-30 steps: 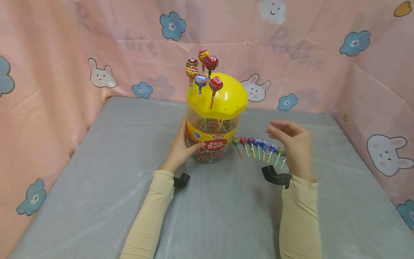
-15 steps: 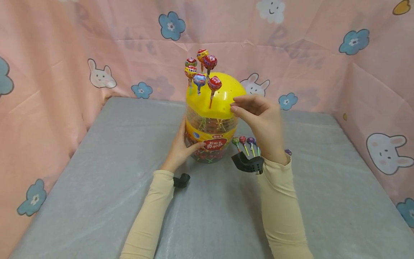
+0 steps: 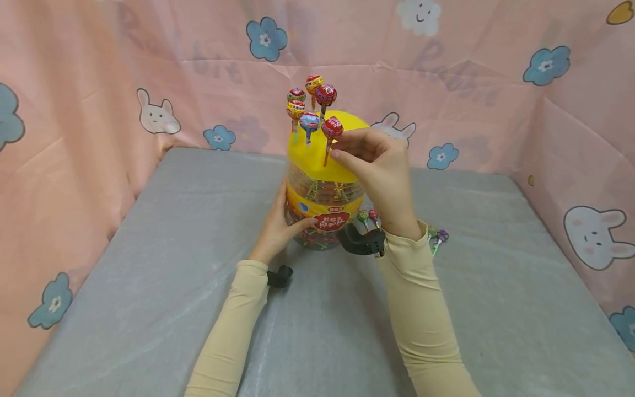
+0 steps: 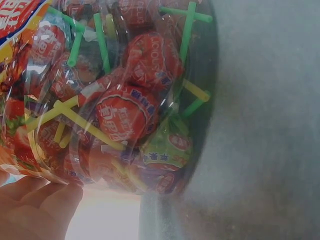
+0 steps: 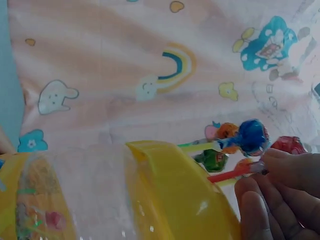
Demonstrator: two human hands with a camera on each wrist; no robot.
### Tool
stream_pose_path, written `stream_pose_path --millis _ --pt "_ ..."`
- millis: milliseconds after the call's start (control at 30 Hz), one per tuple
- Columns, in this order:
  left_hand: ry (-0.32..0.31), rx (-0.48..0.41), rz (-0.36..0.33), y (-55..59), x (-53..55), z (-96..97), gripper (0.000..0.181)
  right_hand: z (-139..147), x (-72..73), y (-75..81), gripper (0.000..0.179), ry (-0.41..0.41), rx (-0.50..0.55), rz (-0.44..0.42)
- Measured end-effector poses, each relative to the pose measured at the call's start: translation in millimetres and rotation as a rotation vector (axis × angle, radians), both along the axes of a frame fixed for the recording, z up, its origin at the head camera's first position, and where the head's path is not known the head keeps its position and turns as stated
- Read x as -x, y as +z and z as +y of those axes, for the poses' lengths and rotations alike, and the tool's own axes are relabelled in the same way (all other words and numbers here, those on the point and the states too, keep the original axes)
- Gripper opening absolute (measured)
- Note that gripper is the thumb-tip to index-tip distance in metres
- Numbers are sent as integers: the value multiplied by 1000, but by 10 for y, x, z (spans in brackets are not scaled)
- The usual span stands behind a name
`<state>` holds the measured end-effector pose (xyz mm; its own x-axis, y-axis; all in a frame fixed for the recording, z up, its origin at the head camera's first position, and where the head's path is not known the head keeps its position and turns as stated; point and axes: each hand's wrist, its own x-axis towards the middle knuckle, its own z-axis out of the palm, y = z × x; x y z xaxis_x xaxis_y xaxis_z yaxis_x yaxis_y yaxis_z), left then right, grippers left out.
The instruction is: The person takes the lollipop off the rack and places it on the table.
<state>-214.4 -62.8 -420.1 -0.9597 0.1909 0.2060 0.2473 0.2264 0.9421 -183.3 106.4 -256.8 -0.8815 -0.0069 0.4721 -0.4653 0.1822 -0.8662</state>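
Observation:
A clear plastic jar [image 3: 305,184] with a domed yellow lid [image 3: 305,157] stands on the table, full of wrapped lollipops [image 4: 122,112]. My left hand [image 3: 278,229] grips the jar's left side, thumb across the front label. Several lollipops stand upright in the lid's holes. At the front one, a red lollipop [image 3: 332,127] with an orange-red stick [image 5: 227,175], my right hand [image 3: 384,173] has its thumb and index finger pinched at the stick just below the candy. Its other fingers are curled behind.
On the grey table [image 3: 149,248], a row of loose lollipops lies right of the jar, partly hidden by my right arm; a green lollipop [image 3: 364,216] and a purple lollipop [image 3: 442,236] show. A pink patterned curtain [image 3: 198,33] surrounds the table.
My right hand has moved left and up, from over the loose lollipops to the red lollipop at the lid's front, and its fingers have closed there. My left hand stays on the jar.

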Motion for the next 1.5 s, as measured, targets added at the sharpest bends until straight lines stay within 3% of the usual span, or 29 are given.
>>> stream_pose_path --millis 433,700,967,1200,1500 --pt "4 5 -2 22 -16 7 103 -109 46 -30 18 -70 -78 123" --pt "10 27 -10 15 -25 -1 103 -118 50 6 15 -73 -12 109" --pt "6 16 -24 24 -27 5 104 -58 18 42 16 -61 43 148" --pt "1 16 -4 25 -31 4 104 169 -57 -32 14 -24 105 95" --pt "0 0 -21 17 -24 4 104 541 -205 -270 16 3 156 -25"
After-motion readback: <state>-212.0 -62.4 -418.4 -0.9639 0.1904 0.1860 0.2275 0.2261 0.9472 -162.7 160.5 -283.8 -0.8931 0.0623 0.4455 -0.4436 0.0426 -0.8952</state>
